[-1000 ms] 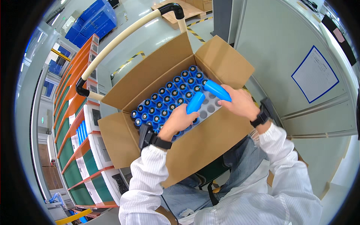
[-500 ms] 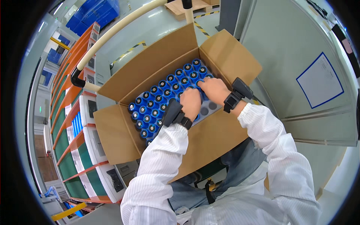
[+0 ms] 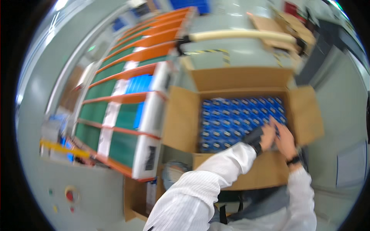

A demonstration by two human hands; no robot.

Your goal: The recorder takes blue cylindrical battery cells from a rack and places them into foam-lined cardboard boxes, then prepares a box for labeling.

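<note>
An open cardboard box [image 3: 241,169] holds rows of blue cylindrical battery cells [image 3: 227,123], standing upright with pale ends up. My left hand [image 3: 267,137] is curled over the box's near right part, its fingertips hidden. Close beside it, my right hand [image 3: 286,141] has bent fingers over the cells toward the right side. A small dark blue patch shows between the two hands; blur hides whether it is a held cell. Both wrists wear black straps, and white sleeves cover my forearms.
Left of the box stands a rack [image 3: 148,127] with orange dividers, green surfaces and blue blocks. A cream handle bar [image 3: 243,35] runs behind the box. At the far right back are wooden pallets [image 3: 273,32]. A grey panel [image 3: 339,115] stands to the right.
The view has swung left, so the box now sits further right and looks squarer; the picture is blurred. My hands stay close together over the box's near right part.
</note>
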